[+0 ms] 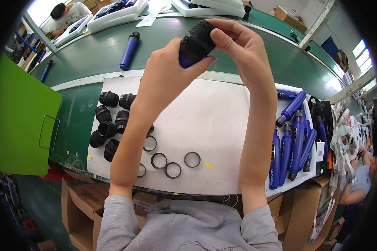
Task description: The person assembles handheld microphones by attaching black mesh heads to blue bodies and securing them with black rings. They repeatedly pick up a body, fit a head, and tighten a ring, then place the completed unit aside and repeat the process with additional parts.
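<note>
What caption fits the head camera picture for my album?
Left hand grips a blue microphone while the right hand touches its rounded black mesh head.

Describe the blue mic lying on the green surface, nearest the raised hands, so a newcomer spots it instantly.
Beyond the white mat stretches a long green surface. On it, left of the person's left hand, lies a blue microphone, black head pointing away from the person. The other one lies much farther left.

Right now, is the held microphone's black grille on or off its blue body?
On: the black grille sits against the blue body in the left hand; how tightly, I cannot tell.
</note>
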Available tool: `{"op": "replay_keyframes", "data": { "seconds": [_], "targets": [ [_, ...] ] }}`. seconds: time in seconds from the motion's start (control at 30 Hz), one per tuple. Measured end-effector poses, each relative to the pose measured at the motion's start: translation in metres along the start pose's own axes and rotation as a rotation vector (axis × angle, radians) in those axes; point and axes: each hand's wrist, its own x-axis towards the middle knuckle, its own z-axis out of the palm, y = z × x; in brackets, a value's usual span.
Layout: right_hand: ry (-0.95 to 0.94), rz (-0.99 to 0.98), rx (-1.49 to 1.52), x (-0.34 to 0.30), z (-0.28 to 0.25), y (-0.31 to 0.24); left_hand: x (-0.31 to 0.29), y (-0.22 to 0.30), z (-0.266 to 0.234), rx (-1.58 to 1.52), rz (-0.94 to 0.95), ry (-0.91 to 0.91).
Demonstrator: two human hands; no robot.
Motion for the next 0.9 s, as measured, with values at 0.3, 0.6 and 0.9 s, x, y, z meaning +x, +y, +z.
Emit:
{"op": "replay_keyframes", "data": {
  "seconds": [0.3, 0.6, 0.9],
  "targets": [
    [0.005, 0.025, -0.060, -0.001, 0.003, -0.011, -0.002, 0.001, 0.001, 0.078, 0.135, 0.105],
    [0.063, 0.078, -0.148, -0.003, 0.011, -0.013, -0.001, -0.005, 0.005, 0.220, 0.174, 0.184],
    [0.061, 0.236, -0.372, -0.001, 0.005, -0.010, 0.001, -0.011, 0.009, 0.236, 0.165, 0.139]
  ]
}}
